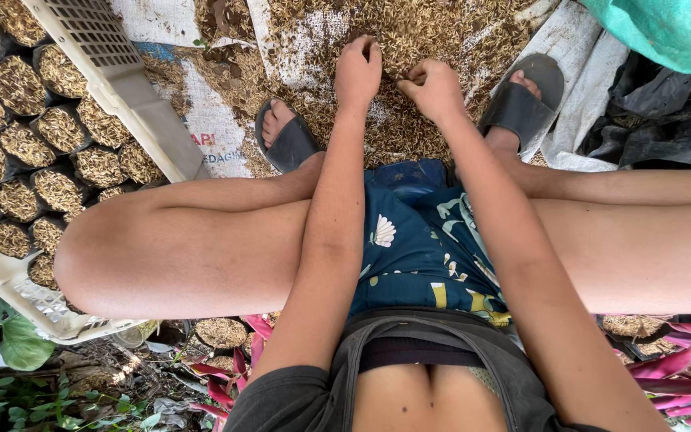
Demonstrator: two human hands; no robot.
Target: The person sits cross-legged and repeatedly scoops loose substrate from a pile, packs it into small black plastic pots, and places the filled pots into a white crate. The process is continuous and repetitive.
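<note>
**Both hands in the husk heap**

Near the camera are a dark shirt, patterned blue shorts [417,248] and bent knees. Past them the left hand [357,72] is curled, fingers dug down into the husks [409,40]; whether it grips any is hidden. The right hand [433,86] is clenched just beside it, thumb tucked, knuckles on the same heap. Black sandals [289,144] flank the heap. Far left, a white crate [129,88] holds husk-filled black bags [57,132].
</note>
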